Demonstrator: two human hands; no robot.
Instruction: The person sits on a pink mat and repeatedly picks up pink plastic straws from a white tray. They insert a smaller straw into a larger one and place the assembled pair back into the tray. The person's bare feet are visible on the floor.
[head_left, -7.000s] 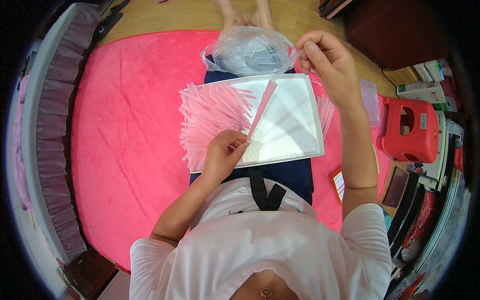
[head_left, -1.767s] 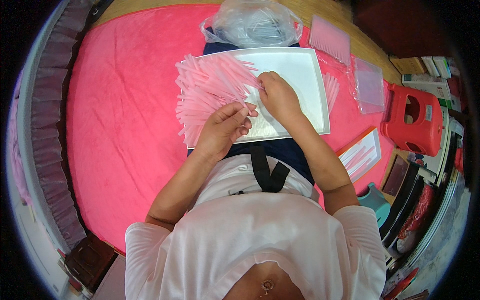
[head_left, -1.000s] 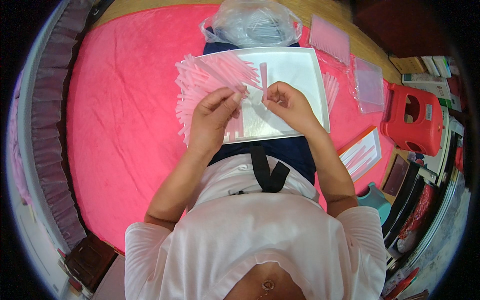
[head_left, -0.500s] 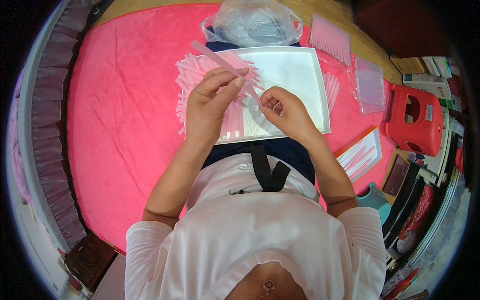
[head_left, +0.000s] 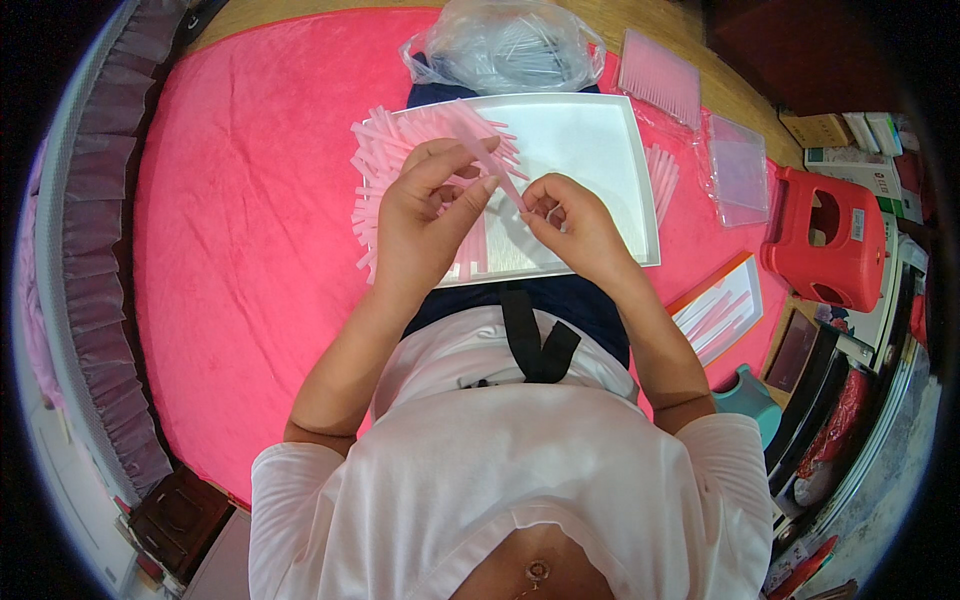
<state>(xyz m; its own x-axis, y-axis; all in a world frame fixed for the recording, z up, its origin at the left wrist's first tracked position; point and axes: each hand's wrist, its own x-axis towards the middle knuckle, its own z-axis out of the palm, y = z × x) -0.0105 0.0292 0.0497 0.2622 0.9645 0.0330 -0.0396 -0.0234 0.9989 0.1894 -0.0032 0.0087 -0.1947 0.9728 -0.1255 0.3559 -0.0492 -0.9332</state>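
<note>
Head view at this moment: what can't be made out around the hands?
In the head view:
Slender pink plastic tube: lower tip, hidden by the bare right hand's fingertips.
Shallow white rectangular tray: much of its left rim, covered by the heap of loose pink tubes.
Crinkled clear plastic bag: far end, cut off by the upper edge.

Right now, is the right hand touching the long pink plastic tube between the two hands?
Touching. The head view shows the right hand pinching the lower end of the long pink plastic tube.
</note>
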